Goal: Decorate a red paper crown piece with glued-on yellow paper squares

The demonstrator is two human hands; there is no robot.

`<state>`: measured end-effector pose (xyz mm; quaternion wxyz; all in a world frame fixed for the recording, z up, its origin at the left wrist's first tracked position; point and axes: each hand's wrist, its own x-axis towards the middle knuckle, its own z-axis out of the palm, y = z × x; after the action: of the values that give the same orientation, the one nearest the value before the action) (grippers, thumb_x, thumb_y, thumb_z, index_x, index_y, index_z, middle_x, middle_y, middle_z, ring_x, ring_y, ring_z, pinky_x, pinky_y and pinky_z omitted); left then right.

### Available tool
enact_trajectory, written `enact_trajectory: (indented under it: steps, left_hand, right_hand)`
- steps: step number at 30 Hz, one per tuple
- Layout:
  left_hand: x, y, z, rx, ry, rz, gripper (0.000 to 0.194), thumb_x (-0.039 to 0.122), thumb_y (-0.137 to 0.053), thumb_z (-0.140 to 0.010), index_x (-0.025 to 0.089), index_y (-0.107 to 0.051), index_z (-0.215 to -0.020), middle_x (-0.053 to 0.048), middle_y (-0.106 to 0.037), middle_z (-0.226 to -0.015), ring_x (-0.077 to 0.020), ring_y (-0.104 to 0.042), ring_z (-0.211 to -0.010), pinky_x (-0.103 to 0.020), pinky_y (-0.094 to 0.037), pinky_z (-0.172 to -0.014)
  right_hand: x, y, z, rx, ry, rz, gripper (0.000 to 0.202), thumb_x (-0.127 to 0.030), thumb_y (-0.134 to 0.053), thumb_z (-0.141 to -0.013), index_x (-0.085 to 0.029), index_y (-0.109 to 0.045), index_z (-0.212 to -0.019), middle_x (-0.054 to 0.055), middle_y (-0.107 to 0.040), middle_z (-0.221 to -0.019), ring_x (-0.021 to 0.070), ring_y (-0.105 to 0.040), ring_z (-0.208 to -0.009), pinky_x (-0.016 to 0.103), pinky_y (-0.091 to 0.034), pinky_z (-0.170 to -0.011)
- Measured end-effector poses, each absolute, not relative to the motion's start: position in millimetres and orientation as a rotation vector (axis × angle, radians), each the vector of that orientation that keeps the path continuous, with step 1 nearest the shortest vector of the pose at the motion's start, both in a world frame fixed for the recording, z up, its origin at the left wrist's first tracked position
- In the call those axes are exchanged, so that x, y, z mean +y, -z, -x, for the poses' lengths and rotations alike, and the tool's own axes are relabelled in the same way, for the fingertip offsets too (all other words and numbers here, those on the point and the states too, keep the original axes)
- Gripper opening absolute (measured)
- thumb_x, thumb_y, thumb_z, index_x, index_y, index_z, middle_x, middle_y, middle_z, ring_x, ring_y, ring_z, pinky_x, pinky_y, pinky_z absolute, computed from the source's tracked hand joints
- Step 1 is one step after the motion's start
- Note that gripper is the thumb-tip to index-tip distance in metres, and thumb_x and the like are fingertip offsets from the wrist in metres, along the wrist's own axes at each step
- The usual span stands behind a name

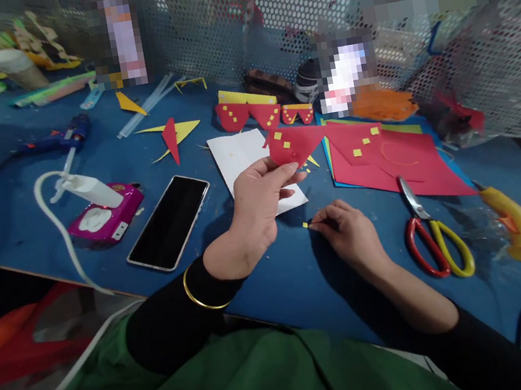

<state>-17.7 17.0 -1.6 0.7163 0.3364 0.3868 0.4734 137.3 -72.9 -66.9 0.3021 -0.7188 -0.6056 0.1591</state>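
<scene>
Between the thumb and fingers of my left hand (261,201) is a red paper cutout (296,142) shaped like glasses, with small yellow squares stuck on both halves. A small glossy spot shows on its left half. My right hand (349,230) pinches a tiny yellow paper square (305,225) just above the blue table, below and right of the cutout. Under my left hand lies a white paper sheet (237,149). Behind the cutout stand a larger red-and-yellow paper piece (249,110) and a smaller one (297,113), both dotted with yellow squares.
Scissors (418,212) and a yellow glue gun (515,225) lie at right, beside stacked coloured paper (415,162). To the left are a phone (170,223), a magenta power adapter (106,214) with a white cable, and a blue glue gun (65,136). A perforated metal panel (206,24) stands behind.
</scene>
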Motion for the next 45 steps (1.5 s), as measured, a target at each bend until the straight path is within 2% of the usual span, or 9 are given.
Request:
enact_trajectory:
  steps: [9, 16, 21, 27, 34, 39, 45]
  left_hand:
    - [25.1, -4.2, 27.1, 0.846, -1.09, -0.756, 0.013, 0.02, -0.076, -0.076, 0.017, -0.072, -0.088, -0.006, -0.077, -0.097, -0.0153, -0.071, -0.082, -0.025, -0.045, -0.069]
    - [36.8, -7.4, 35.1, 0.861, -1.186, -0.698, 0.013, 0.018, -0.078, -0.072, 0.017, -0.069, -0.082, -0.002, -0.075, -0.088, -0.0139, -0.071, -0.081, -0.022, -0.044, -0.066]
    - [40.3, -10.5, 39.7, 0.846, -1.223, -0.688, 0.015, 0.019, -0.079, -0.072, 0.018, -0.071, -0.084, -0.002, -0.076, -0.091, -0.0127, -0.071, -0.081, -0.022, -0.046, -0.069]
    - [42.1, -9.8, 40.3, 0.846, -1.218, -0.682, 0.014, 0.018, -0.077, -0.073, 0.018, -0.071, -0.085, -0.002, -0.076, -0.093, -0.0116, -0.07, -0.08, -0.022, -0.044, -0.068]
    - [38.6, -9.7, 37.6, 0.843, -1.182, -0.691, 0.014, 0.019, -0.077, -0.074, 0.018, -0.069, -0.085, -0.002, -0.076, -0.093, -0.0119, -0.071, -0.08, -0.023, -0.044, -0.068]
    - [34.6, -8.6, 33.8, 0.881, -1.128, -0.717, 0.012, 0.019, -0.076, -0.076, 0.017, -0.07, -0.086, -0.003, -0.076, -0.091, -0.013, -0.071, -0.081, -0.023, -0.044, -0.069]
    - [30.8, -5.9, 30.4, 0.883, -1.105, -0.743, 0.009, 0.018, -0.075, -0.077, 0.017, -0.071, -0.085, -0.003, -0.075, -0.091, -0.0123, -0.07, -0.079, -0.023, -0.044, -0.068]
  right_hand:
    - [-58.3, 48.3, -138.6, -1.511, -0.522, 1.848, 0.017, -0.037, -0.06, -0.087, -0.022, -0.062, -0.079, -0.003, -0.06, -0.063, 0.0147, -0.052, -0.056, 0.028, -0.039, -0.057]
    - [-2.3, 44.1, -94.4, -1.591, -0.51, 1.766, 0.012, -0.03, -0.061, -0.086, -0.023, -0.062, -0.077, -0.001, -0.066, -0.075, 0.0155, -0.055, -0.066, 0.03, -0.038, -0.063]
    - [16.4, 54.8, -79.9, -1.63, -0.512, 1.746, 0.011, -0.027, -0.062, -0.086, -0.023, -0.066, -0.077, 0.002, -0.07, -0.078, 0.0171, -0.059, -0.068, 0.031, -0.04, -0.064]
    - [8.5, 54.4, -94.0, -1.657, -0.433, 1.677, 0.018, -0.027, -0.056, -0.091, -0.026, -0.073, -0.091, 0.004, -0.074, -0.098, 0.0197, -0.065, -0.085, 0.033, -0.047, -0.078]
    - [-46.9, 51.1, -132.5, -1.617, -0.393, 1.768, 0.014, -0.032, -0.061, -0.089, -0.024, -0.072, -0.083, 0.002, -0.071, -0.085, 0.0188, -0.062, -0.075, 0.033, -0.047, -0.071]
    - [-67.6, 62.3, -134.9, -1.635, -0.475, 1.842, 0.008, -0.031, -0.07, -0.083, -0.026, -0.074, -0.085, 0.001, -0.072, -0.088, 0.0192, -0.065, -0.076, 0.033, -0.047, -0.071]
    - [-65.7, 63.0, -129.7, -1.655, -0.477, 1.89, 0.004, -0.026, -0.068, -0.083, -0.026, -0.072, -0.081, 0.002, -0.07, -0.088, 0.0199, -0.063, -0.077, 0.034, -0.044, -0.072]
